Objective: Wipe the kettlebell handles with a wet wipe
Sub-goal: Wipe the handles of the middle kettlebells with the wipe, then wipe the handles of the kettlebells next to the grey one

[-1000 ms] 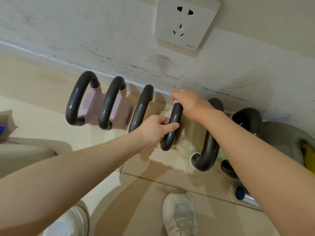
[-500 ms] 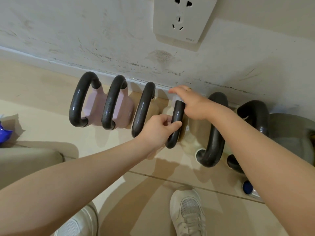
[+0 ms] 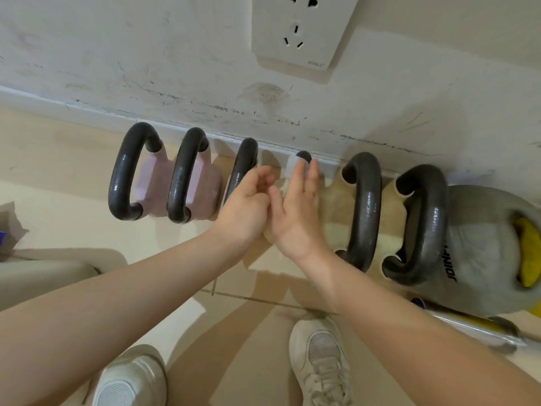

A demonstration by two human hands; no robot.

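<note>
Several kettlebells with dark grey handles stand in a row against the wall. The two at left (image 3: pixel 126 171) (image 3: pixel 183 174) have pink bodies. My left hand (image 3: pixel 248 206) hovers beside the third handle (image 3: pixel 243 159), fingers loosely curled and apart, holding nothing. My right hand (image 3: pixel 295 209) lies over the fourth handle (image 3: pixel 303 156), hiding most of it. Its straight fingers press a white wet wipe (image 3: pixel 292 168) against the handle's far end. To the right stand a fifth handle (image 3: pixel 366 206) and a sixth (image 3: pixel 424 218) on a large grey kettlebell (image 3: pixel 480 244).
A white wall socket (image 3: pixel 301 27) sits above the row on a scuffed wall. My two white shoes (image 3: pixel 322 361) (image 3: pixel 131 379) stand on the beige floor below. A metal tube (image 3: pixel 468 323) lies at the lower right, and a yellow object (image 3: pixel 527 250) beside the grey kettlebell.
My left hand has let go of the fourth handle and opened. My right hand has flattened out, its fingertips pressing the wipe at the handle's far end. The view has shifted left.
</note>
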